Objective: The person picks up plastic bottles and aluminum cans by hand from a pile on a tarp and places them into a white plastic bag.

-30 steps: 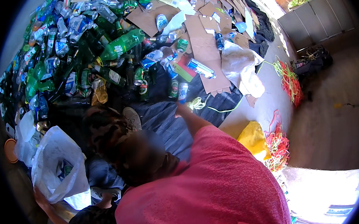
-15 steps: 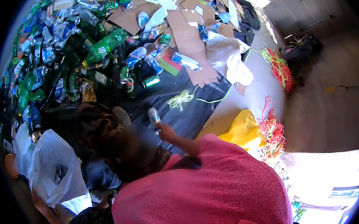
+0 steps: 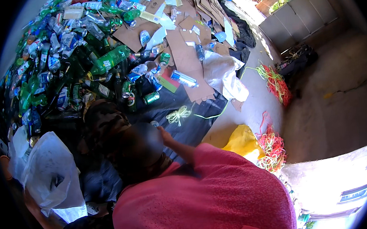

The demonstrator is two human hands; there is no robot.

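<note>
So the right hand [image 3: 164, 136] is raised up close to the head, fingers wrapped round a small can or bottle [image 3: 154, 124]. Only its top pokes out above the blurred head, so I can't tell which it is. That puts it over the near edge of the dark tarp [image 3: 201, 126], just beside a little tangle of yellow string [image 3: 178, 114] lying on the tarp.

The left hand [image 3: 29, 198] is down at the lower left, and it looks like it's got the rim of a white plastic bag [image 3: 48, 173] pinched shut in its grip, though most of the hand is hidden behind the bag, so I can't say exactly how tight.

Further out on the tarp there's a big heap of green bottles and cans [image 3: 84, 74] running to the far left corner, with flattened cardboard [image 3: 188, 59] to its right and a crumpled white sack [image 3: 223, 74] at the cardboard's right edge. Off the tarp on the concrete floor [image 3: 339, 117] sit a yellow bag [image 3: 239, 141] and loose bunches of red and yellow netting [image 3: 271, 149].
</note>
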